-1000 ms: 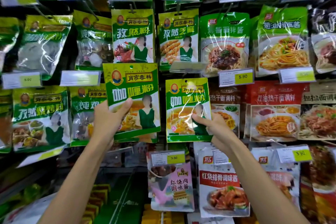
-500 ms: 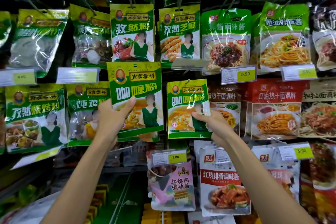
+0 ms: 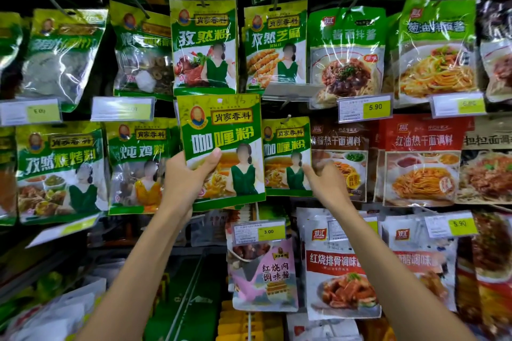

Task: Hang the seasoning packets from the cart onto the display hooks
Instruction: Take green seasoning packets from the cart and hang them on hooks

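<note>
The left hand [image 3: 188, 177] grips a green packet [image 3: 221, 130]; the right hand [image 3: 324, 183], fingers relaxed, perhaps touches the hung packet [image 3: 285, 147].

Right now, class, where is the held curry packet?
The curry packet is mid-frame in the head view, in the left hand, below the cumin packet and left of a matching hung packet.

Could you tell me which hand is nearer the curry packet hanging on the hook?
Right. The right hand is beside the hung packet's lower right edge; the left hand grips another packet to its left.
</note>
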Tool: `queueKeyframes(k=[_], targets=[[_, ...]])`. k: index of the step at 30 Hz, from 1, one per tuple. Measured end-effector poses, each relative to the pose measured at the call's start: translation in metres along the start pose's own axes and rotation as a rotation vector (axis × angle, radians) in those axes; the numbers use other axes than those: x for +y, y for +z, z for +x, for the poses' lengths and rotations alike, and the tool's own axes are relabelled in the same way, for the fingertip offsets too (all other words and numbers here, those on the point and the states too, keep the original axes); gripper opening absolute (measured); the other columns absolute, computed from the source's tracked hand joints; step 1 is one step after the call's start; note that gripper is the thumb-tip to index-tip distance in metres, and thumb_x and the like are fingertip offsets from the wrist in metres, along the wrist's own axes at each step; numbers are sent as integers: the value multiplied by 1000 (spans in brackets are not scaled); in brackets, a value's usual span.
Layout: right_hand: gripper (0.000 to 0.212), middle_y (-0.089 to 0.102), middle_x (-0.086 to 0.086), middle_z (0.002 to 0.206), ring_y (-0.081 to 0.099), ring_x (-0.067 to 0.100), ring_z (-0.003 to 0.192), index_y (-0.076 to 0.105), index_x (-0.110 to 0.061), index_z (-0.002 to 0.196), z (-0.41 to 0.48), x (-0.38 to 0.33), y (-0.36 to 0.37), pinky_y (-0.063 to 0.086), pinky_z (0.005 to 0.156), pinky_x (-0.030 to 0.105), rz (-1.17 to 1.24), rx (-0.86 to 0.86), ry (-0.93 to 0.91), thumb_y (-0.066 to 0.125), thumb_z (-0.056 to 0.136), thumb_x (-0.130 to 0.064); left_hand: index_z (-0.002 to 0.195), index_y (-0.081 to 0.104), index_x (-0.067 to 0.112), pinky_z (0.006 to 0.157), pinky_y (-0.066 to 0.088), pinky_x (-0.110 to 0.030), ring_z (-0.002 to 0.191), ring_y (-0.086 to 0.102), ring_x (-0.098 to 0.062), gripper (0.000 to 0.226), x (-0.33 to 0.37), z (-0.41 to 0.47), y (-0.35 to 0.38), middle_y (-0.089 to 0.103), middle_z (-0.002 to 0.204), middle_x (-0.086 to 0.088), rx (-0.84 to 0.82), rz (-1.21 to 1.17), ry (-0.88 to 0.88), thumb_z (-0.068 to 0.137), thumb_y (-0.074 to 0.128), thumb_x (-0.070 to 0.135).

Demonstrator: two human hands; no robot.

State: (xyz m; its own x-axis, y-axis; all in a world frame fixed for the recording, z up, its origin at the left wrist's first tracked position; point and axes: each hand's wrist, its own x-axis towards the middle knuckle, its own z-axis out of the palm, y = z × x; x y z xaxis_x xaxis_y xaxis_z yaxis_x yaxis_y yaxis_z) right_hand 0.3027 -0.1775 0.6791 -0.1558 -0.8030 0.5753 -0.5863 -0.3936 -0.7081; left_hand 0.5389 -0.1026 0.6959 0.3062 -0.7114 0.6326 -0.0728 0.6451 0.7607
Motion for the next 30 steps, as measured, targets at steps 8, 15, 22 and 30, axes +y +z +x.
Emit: queueKeyframes(k=[8,15,22,30], targets=[[40,68,18,93,64,31,92,67,-6,101,-39,-45,-13,50,90,43,606,-225,-64,53,94,-43,92,68,21,89,53,-52,93,70,-24,32,-7,-19,48,75,94,-4,-130,-65,-93,66,75,37],[31,59,9,76,56,23,81,54,-7,69,-42,-37,-15,45,77,39,685,-148,6,56,96,-21,87,59,18,58,45,-8,64,59,9,15,-6,-11,51,60,73,21,-63,332,189,91,61,33],[30,59,13,84,59,26,88,52,-5,70,-31,-19,-19,46,82,37,633,-97,92,59,94,-20,119,58,3,86,44,-35,106,54,-31,27,13,53,11,60,115,-17,467,1064,1031,96,49,15],[33,62,29,94,59,37,107,54,-3,66,-13,-26,-21,42,98,48,613,-67,99,61,92,-21,130,48,-1,106,32,-44,118,47,-35,39,-7,82,3,53,127,-22,307,1204,1049,98,46,21]])
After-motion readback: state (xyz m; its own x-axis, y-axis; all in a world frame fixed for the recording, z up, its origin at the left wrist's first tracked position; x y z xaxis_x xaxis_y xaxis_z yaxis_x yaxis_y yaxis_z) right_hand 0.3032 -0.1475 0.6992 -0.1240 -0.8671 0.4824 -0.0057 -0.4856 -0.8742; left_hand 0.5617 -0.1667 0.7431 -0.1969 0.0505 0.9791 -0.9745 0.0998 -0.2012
